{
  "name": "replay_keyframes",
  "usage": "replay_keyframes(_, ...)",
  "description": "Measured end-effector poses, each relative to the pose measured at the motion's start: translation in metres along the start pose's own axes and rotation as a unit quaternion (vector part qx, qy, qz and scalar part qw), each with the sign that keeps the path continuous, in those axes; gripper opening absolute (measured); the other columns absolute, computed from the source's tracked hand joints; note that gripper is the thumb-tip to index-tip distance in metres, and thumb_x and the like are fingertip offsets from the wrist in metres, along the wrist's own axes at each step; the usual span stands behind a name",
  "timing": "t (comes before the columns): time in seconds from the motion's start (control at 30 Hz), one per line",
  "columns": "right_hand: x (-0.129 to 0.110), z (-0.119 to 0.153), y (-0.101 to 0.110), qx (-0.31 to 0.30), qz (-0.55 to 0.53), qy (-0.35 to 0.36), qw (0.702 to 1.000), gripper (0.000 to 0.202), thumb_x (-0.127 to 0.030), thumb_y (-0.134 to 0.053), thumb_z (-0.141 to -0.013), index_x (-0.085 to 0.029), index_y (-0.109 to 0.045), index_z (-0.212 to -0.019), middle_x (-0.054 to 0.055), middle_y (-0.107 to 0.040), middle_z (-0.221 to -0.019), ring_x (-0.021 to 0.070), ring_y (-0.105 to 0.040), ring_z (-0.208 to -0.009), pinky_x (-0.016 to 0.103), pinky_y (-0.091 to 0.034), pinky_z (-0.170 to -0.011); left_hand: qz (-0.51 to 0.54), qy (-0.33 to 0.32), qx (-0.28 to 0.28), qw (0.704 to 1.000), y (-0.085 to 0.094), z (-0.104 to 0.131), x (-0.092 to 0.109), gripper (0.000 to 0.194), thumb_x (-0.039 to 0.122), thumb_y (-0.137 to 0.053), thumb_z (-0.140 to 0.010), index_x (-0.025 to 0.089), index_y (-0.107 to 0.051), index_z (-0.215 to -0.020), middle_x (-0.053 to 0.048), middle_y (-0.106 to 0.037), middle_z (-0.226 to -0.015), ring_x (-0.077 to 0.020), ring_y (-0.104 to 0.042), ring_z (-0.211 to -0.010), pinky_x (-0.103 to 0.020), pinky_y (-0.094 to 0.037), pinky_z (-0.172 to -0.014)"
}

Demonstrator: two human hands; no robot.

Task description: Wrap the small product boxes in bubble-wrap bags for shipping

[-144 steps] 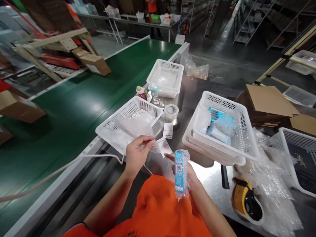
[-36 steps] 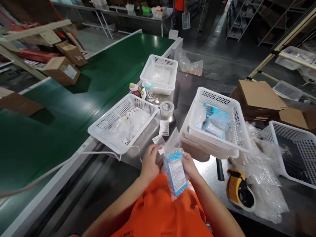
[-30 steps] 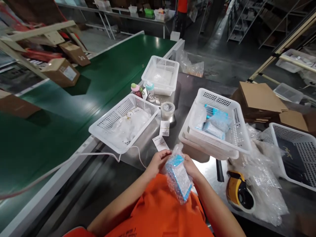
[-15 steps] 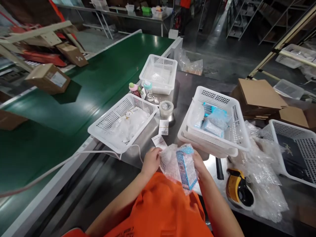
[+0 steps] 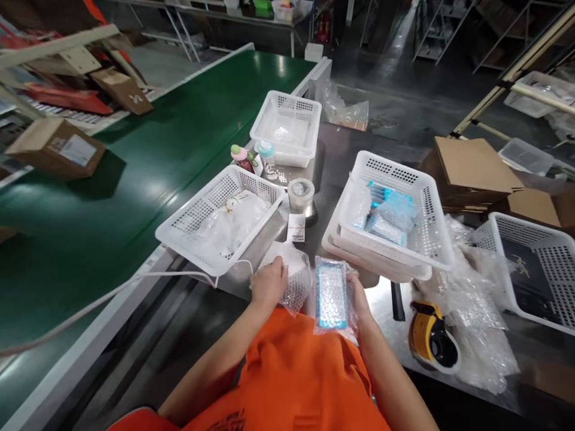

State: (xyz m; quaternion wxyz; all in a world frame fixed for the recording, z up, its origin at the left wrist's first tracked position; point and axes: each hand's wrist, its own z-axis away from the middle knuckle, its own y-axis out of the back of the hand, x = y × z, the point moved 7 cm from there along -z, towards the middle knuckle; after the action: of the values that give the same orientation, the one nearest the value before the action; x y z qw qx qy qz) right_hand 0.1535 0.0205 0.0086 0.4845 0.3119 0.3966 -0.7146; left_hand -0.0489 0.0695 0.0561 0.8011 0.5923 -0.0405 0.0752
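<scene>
My left hand (image 5: 270, 281) pinches a clear bubble wrap bag (image 5: 296, 276) by its left side, just above the near edge of the metal table. In my right hand (image 5: 358, 297) is a blue and white box (image 5: 332, 296) wrapped in bubble wrap, gripped at its right side with a broad white face turned up. A small gap separates the bag from the box. Beyond them a folded paper slip (image 5: 296, 228) lies by a roll of clear tape (image 5: 300, 190). To the right, a white basket (image 5: 438, 236) holds more blue boxes in bubble wrap.
On the left a white basket (image 5: 179, 230) contains clear plastic bags, beside a green conveyor belt (image 5: 179, 137) carrying a cardboard box (image 5: 58, 149). A yellow tape dispenser (image 5: 422, 335) and loose bubble wrap (image 5: 480, 323) lie at right. Two drink bottles (image 5: 266, 157) stand near the far basket (image 5: 308, 152).
The bubble wrap bag and the wrapped box have come apart, my left hand moving left with the bag. The box has turned its white face up. One paper slip is no longer visible.
</scene>
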Motion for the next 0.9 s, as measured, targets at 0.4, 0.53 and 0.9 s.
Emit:
replay_keyframes(0.4,-0.004,0.015,-0.03,-0.032,0.003,-0.057,0.998,0.048,-0.033,-0.08,-0.057,-0.019,-0.065,-0.1,0.003,-0.073,-0.091,0.0234,-0.065,-0.086,0.036,-0.048,-0.082,0.035,-0.008,-0.008,0.999,-0.003,-0.003,0.008,0.03,0.035,-0.036,-0.096,0.019,-0.061,-0.098,-0.01,-0.073,-0.086,-0.0244,-0.068,-0.083,-0.03,-0.041,-0.067)
replay_keyframes(0.53,-0.013,0.014,-0.025,-0.025,0.178,0.032,0.983,0.035,-0.039,-0.072,-0.068,-0.019,-0.064,-0.096,0.003,-0.071,-0.093,0.0245,-0.061,-0.09,0.038,-0.044,-0.085,0.053,0.005,-0.01,0.999,0.001,-0.003,0.006,0.026,0.033,-0.039,-0.096,0.02,-0.06,-0.103,-0.009,-0.073,-0.089,-0.0245,-0.068,-0.085,-0.029,-0.042,-0.067)
replay_keyframes(0.9,0.003,-0.012,-0.028,-0.021,-0.024,-0.039,0.999,0.046,-0.049,-0.077,-0.061,-0.02,-0.062,-0.094,0.004,-0.072,-0.085,0.0247,-0.066,-0.083,0.038,-0.051,-0.077,0.047,-0.113,-0.094,0.988,-0.002,0.029,0.032,0.031,0.023,-0.035,-0.096,0.021,-0.053,-0.122,-0.009,-0.073,-0.098,-0.0248,-0.069,-0.091,-0.03,-0.046,-0.072)
